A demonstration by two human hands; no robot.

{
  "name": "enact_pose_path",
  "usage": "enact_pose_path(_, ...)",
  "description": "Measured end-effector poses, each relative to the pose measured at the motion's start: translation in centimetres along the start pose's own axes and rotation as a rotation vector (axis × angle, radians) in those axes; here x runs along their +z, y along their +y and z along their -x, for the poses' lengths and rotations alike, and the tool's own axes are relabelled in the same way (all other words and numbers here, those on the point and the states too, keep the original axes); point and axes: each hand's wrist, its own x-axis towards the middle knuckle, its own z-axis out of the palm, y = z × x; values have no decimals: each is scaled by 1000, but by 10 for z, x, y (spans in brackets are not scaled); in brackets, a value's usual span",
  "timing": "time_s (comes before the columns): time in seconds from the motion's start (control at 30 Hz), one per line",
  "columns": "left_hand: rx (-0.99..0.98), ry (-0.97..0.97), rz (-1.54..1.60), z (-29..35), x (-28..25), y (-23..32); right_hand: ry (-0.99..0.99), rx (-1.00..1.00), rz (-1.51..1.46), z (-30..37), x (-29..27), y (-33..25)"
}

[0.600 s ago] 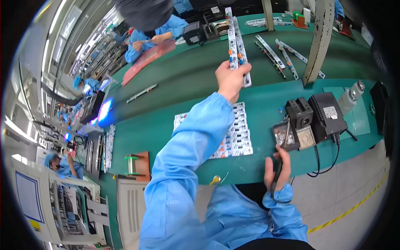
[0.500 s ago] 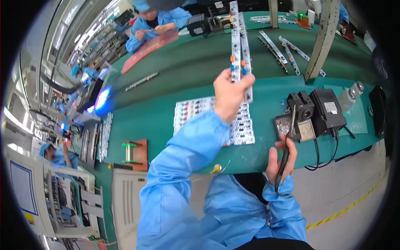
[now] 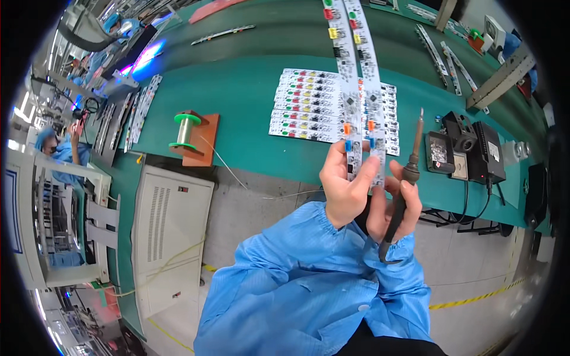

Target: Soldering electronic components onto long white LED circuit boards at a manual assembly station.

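My left hand (image 3: 347, 185) grips the near end of two long white circuit strips (image 3: 355, 71) that carry coloured parts and rise away over the green bench (image 3: 249, 83). Close beside it, my right hand (image 3: 396, 204) holds a black soldering iron (image 3: 406, 178), tip pointing up, and its fingers touch the right strip's end. Both hands are lifted in front of my chest, near the bench's front edge. Under the strips lies a white panel of several circuit boards (image 3: 309, 107).
A green solder spool (image 3: 184, 127) stands on an orange-brown block at the left. A black soldering station (image 3: 472, 148) and tip cleaner sit at the right. A white cabinet (image 3: 169, 237) stands below the bench. More strips lie at the far right, and other workers in blue sit at the left.
My left hand has pulled the strips from far across the bench back toward my chest. My right hand has lifted the iron up beside it. The view has tipped downward.
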Motion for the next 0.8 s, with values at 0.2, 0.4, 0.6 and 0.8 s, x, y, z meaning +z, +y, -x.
enact_pose_path(0.2,242,181,-211,6,-57,25,127,286,-171,7,-18,-14)
enact_pose_path(0.4,317,411,-536,-33,-144,64,-172,399,-390,7,-48,23)
enact_pose_path(0.6,224,440,-704,-43,-173,48,-353,559,-477,4,-55,45)
enact_pose_path(0.8,38,337,-864,-36,-176,46,-375,568,-438,-7,-47,56)
